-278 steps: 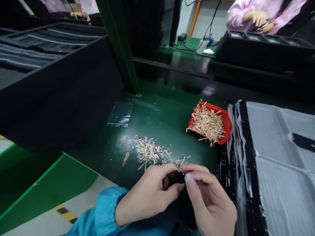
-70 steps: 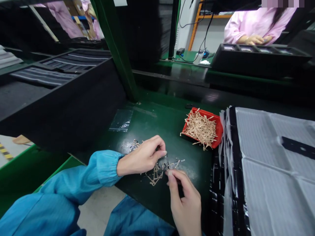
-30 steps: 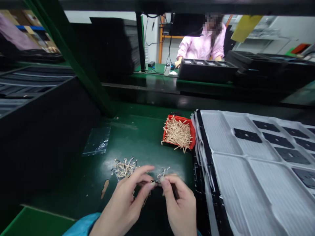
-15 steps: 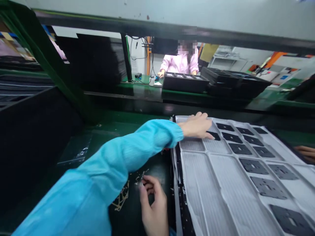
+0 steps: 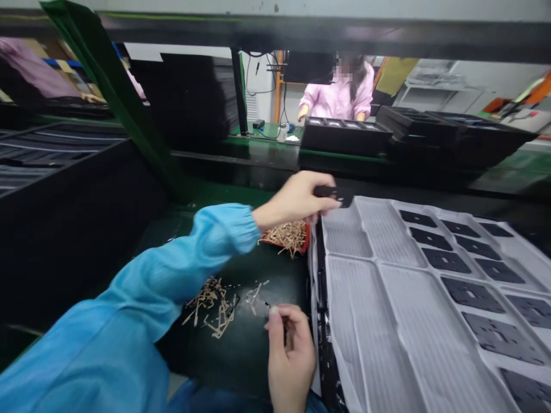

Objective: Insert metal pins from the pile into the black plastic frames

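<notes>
My left hand point(image 5: 297, 199), in a blue sleeve, reaches across the bench and pinches a flat black part point(image 5: 334, 194) above the near corner of a white ribbed tray point(image 5: 379, 287). The tray holds several more flat black parts point(image 5: 447, 261) in its pockets. My right hand point(image 5: 289, 353) rests low at the bench edge with its fingers pinched together on a small thin piece I cannot make out. Loose tan strips point(image 5: 213, 301) lie scattered on the green bench just left of it.
A red bin point(image 5: 289, 236) of tan strips sits behind my left wrist. A big black box point(image 5: 73, 201) fills the left side. Stacked black trays point(image 5: 344, 135) stand on the far bench, where a person in pink point(image 5: 340, 94) works. A green post point(image 5: 120, 103) slants up at left.
My left hand has lifted a black part off the tray's top row and drawn back toward me. My right hand stays pinched near the bench edge.
</notes>
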Demonstrator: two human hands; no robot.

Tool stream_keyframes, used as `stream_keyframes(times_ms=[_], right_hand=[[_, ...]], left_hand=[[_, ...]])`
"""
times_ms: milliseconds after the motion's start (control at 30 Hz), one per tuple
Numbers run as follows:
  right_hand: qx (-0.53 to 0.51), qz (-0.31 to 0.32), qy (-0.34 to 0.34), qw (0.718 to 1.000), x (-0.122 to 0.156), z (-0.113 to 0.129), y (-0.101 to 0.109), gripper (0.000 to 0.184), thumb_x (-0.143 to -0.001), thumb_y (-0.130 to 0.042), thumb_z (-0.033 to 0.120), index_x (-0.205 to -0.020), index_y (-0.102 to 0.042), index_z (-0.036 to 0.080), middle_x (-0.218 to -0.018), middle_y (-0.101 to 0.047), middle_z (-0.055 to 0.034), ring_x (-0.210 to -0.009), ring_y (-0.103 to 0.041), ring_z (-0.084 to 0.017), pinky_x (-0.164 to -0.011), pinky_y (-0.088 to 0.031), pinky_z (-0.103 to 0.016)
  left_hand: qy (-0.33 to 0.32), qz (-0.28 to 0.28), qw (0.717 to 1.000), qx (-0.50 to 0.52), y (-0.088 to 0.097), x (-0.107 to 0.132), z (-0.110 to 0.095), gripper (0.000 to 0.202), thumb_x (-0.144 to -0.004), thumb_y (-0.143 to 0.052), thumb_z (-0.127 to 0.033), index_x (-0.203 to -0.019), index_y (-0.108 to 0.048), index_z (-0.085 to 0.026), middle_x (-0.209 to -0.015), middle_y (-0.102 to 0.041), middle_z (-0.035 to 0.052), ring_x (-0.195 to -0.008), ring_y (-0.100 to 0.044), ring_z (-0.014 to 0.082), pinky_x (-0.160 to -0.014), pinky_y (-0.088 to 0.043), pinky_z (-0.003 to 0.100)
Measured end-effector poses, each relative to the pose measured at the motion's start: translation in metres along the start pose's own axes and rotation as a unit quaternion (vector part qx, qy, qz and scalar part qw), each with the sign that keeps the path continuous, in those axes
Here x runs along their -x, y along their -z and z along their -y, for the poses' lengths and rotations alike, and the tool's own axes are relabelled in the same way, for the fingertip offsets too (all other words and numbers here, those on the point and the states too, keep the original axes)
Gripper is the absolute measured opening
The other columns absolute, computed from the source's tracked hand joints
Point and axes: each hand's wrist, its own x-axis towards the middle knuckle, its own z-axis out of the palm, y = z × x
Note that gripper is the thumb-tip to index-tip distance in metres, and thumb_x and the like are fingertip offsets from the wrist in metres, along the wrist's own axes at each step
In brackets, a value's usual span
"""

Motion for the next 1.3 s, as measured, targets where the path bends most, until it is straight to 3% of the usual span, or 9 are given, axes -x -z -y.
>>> stream_keyframes(times_ms=[100, 167, 267, 400, 600, 967, 1133, 1300], right_hand=[[-0.035, 0.003, 0.005, 0.999, -0.001, 0.005, -0.001, 0.016, -0.101, -0.063, 0.034, -0.089, -0.064, 0.024, -0.094, -0.071, -0.0019, -0.090, -0.073, -0.013, -0.082, -0.059, -0.022], [-0.045, 0.032, -0.009, 0.998, -0.005, 0.012, -0.001, 0.013, -0.099, -0.067, 0.033, -0.089, -0.067, 0.024, -0.115, -0.073, -0.0056, -0.111, -0.072, -0.015, -0.096, -0.057, -0.024], [-0.039, 0.128, -0.060, 0.989, -0.017, 0.028, 0.001, 0.012, -0.096, -0.072, 0.033, -0.088, -0.071, 0.024, -0.134, -0.070, -0.0076, -0.128, -0.067, -0.018, -0.104, -0.054, -0.026], [-0.058, 0.214, -0.098, 0.970, -0.029, 0.046, -0.002, 0.017, -0.093, -0.075, 0.037, -0.082, -0.073, 0.023, -0.115, -0.076, -0.0079, -0.110, -0.075, -0.019, -0.094, -0.061, -0.026], [-0.020, 0.215, -0.097, 0.971, -0.021, 0.053, -0.009, 0.016, -0.092, -0.075, 0.034, -0.080, -0.072, 0.024, -0.093, -0.072, -0.0036, -0.088, -0.073, -0.014, -0.076, -0.060, -0.018], [0.026, 0.254, -0.121, 0.959, -0.018, 0.058, 0.003, 0.018, -0.096, -0.072, 0.036, -0.084, -0.068, 0.025, -0.096, -0.067, -0.0007, -0.088, -0.068, -0.012, -0.074, -0.054, -0.018], [0.034, 0.236, -0.096, 0.966, -0.013, 0.060, 0.004, 0.016, -0.098, -0.071, 0.033, -0.085, -0.066, 0.026, -0.094, -0.066, 0.0020, -0.086, -0.068, -0.010, -0.074, -0.053, -0.016], [0.069, 0.236, -0.047, 0.968, -0.006, 0.064, 0.012, 0.013, -0.099, -0.068, 0.029, -0.087, -0.065, 0.026, -0.096, -0.066, 0.0017, -0.088, -0.069, -0.010, -0.075, -0.056, -0.018]], left_hand=[[0.083, -0.021, 0.996, 0.006, 0.038, 0.076, 0.019, 0.026, -0.091, -0.074, -0.025, -0.071, -0.062, -0.014, -0.055, -0.059, -0.0038, -0.039, -0.046, 0.0047, -0.037, -0.033, 0.017], [0.134, -0.036, 0.990, 0.006, 0.046, 0.128, 0.026, 0.026, -0.092, -0.072, -0.029, -0.073, -0.062, -0.015, -0.053, -0.053, -0.0058, -0.043, -0.045, 0.0062, -0.041, -0.032, 0.018], [0.192, -0.038, 0.980, 0.019, 0.039, 0.194, 0.025, 0.017, -0.098, -0.063, -0.030, -0.092, -0.067, -0.014, -0.067, -0.061, -0.0029, -0.057, -0.055, 0.0103, -0.052, -0.043, 0.020], [0.229, -0.009, 0.970, 0.079, 0.020, 0.242, 0.017, 0.022, -0.104, -0.054, -0.034, -0.110, -0.069, -0.018, -0.091, -0.073, 0.0036, -0.078, -0.068, 0.0171, -0.068, -0.055, 0.027], [0.230, -0.007, 0.967, 0.111, 0.011, 0.256, 0.019, 0.019, -0.103, -0.056, -0.031, -0.112, -0.070, -0.022, -0.103, -0.076, 0.0056, -0.092, -0.071, 0.0215, -0.076, -0.058, 0.030], [0.214, 0.052, 0.969, 0.115, 0.009, 0.256, 0.022, 0.017, -0.102, -0.057, -0.027, -0.111, -0.069, -0.019, -0.097, -0.076, 0.0047, -0.083, -0.068, 0.0191, -0.074, -0.055, 0.029], [0.214, 0.048, 0.968, 0.124, 0.004, 0.256, 0.017, 0.017, -0.102, -0.057, -0.027, -0.111, -0.069, -0.020, -0.101, -0.077, 0.0056, -0.086, -0.071, 0.0199, -0.076, -0.057, 0.029], [0.192, 0.059, 0.976, 0.089, 0.003, 0.260, 0.008, 0.019, -0.105, -0.053, -0.029, -0.115, -0.067, -0.021, -0.088, -0.073, 0.0029, -0.086, -0.071, 0.0202, -0.074, -0.057, 0.028]])
